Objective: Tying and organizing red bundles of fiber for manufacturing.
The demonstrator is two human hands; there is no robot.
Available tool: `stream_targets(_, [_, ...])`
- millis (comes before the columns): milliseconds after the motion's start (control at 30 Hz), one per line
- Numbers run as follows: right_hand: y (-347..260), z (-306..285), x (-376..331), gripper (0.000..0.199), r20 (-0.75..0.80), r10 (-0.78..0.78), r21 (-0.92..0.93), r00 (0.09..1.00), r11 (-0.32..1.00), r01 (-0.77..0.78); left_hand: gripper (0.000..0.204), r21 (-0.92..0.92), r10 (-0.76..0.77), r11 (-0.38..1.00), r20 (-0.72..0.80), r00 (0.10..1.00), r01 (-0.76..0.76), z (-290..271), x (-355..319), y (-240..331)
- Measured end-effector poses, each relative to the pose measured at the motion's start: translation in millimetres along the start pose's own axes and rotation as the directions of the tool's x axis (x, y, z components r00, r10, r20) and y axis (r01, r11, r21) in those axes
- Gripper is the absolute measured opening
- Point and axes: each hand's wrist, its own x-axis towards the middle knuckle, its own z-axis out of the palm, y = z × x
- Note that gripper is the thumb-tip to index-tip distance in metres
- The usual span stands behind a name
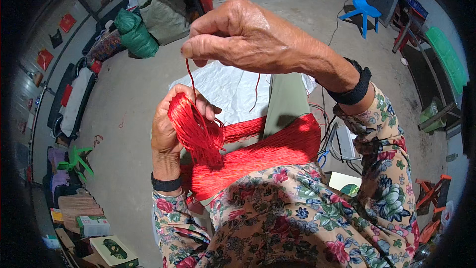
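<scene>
A thick looped bundle of shiny red cord (196,126) is gripped in my left hand (166,124), with the fingers wrapped round its upper end. Above it, my right hand (228,34) pinches a single red strand (191,77) between thumb and forefinger. That strand runs down to the bundle, and another loose end hangs below my right palm. Across my lap lies a wide spread of the same red cord (267,151), partly under the bundle. A white sheet (228,89) lies beyond it, beside my green trouser leg (282,101).
A blue child's chair (362,7) stands at the far right. Green and pale sacks (134,32) sit at the far left. Cables (329,141) and a box (344,183) lie close on my right. Boxes (114,251) and a green stool (77,163) line the left side.
</scene>
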Motion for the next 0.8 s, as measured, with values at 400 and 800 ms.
stream_targets(400, [-16,-8,-19,0.033,-0.059,0.018,0.04,0.998,0.999,-0.016,0.011,0.075,0.123,0.99,-0.079,0.989,-0.117,-6,-7,1])
stream_targets(800, [42,16,-81,0.03,0.242,0.153,0.103,0.958,0.978,-0.182,0.022,0.644,0.282,0.765,-0.328,0.902,-0.005,-10,-5,33])
